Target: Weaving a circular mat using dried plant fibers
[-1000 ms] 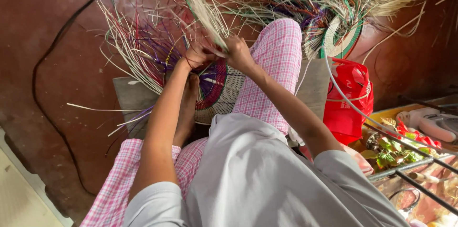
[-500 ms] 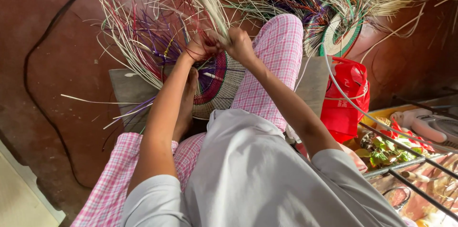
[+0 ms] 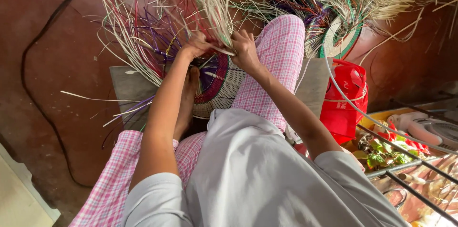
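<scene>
Straw-coloured strands [image 3: 214, 7] rise in a bundle towards 12 o'clock, pinched at their base by both hands. Left hand [image 3: 196, 45] closed around strands at the bundle's 9 o'clock side; right hand [image 3: 245, 48] closed on them at 3 o'clock, knuckles nearly touching. Directly below the hands, at 6 o'clock, sits a part-woven basket [image 3: 219, 84] with purple and red bands, between a bare foot [image 3: 190, 88] and a pink checked trouser leg [image 3: 279, 64]. Red bag [image 3: 346, 98] at 3 o'clock
</scene>
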